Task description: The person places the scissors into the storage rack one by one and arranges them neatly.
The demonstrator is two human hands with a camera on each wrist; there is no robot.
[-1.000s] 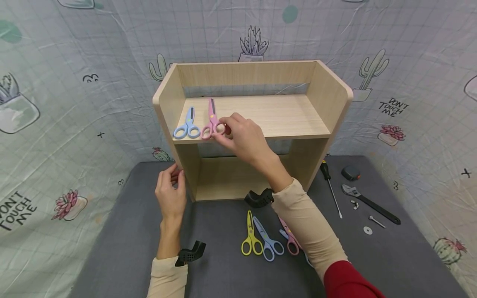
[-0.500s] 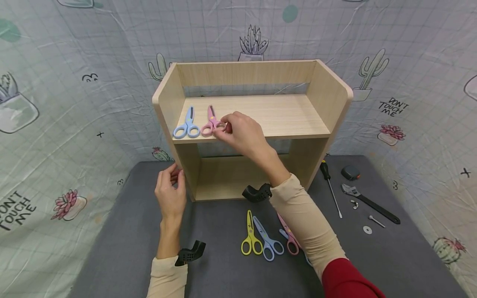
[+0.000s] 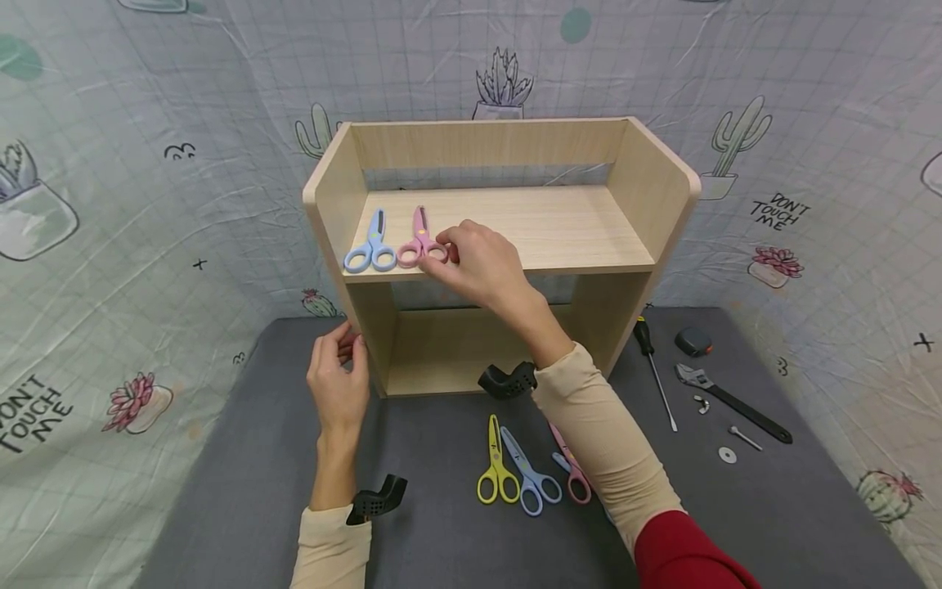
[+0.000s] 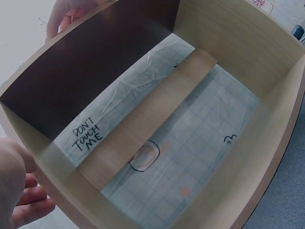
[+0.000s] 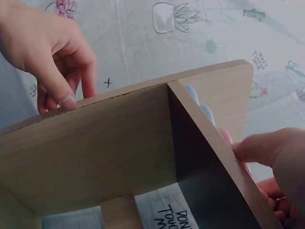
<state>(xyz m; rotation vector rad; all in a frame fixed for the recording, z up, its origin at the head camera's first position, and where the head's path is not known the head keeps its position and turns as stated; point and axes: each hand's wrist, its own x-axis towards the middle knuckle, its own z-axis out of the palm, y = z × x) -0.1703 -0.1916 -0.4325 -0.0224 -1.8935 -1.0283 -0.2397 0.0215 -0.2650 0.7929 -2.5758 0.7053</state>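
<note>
My right hand pinches the right handle loop of pink scissors, which lie flat on the upper board of a light wooden shelf, blades pointing back. Just left of them are light blue scissors, lying the same way. My left hand touches the outer left side of the shelf, its fingers loosely bent. In the right wrist view, the thumb of the left hand rests at the side panel's edge. There the board hides most of the pink scissors.
On the grey table lie yellow scissors, blue scissors and pink scissors, the last partly under my right sleeve. To the right are a screwdriver, tape measure, adjustable wrench, bolt and washer.
The pink scissors have drawn back slightly toward the front and lie level with the blue pair, my right hand still on their handle. My left hand has stayed in place.
</note>
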